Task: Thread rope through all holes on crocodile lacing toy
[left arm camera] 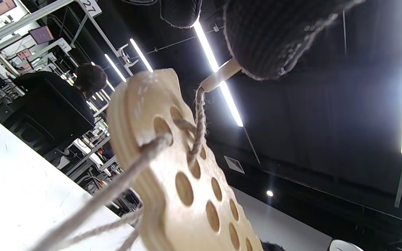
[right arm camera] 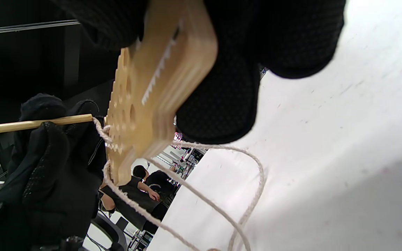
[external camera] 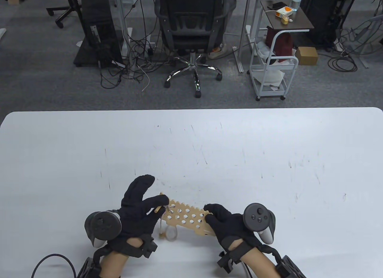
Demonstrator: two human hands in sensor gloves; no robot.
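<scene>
White table (external camera: 269, 146) fills the lower half of the table view, surface scuffed. Behind it, top center: black office chair (external camera: 191, 26) on grey carpet. Top left: black computer tower (external camera: 97, 29) with tangled cables (external camera: 131, 65). Top right: white cart (external camera: 273, 65), cardboard box (external camera: 306, 55) beside it.

White scuffed table (external camera: 239, 158), loose loop of rope (external camera: 171, 233) lying on it near its front edge

Gloved fingers (left arm camera: 260, 45) pinching wooden needle (left arm camera: 220, 75), rope (left arm camera: 199, 122) through crocodile board (left arm camera: 173, 181)
</scene>
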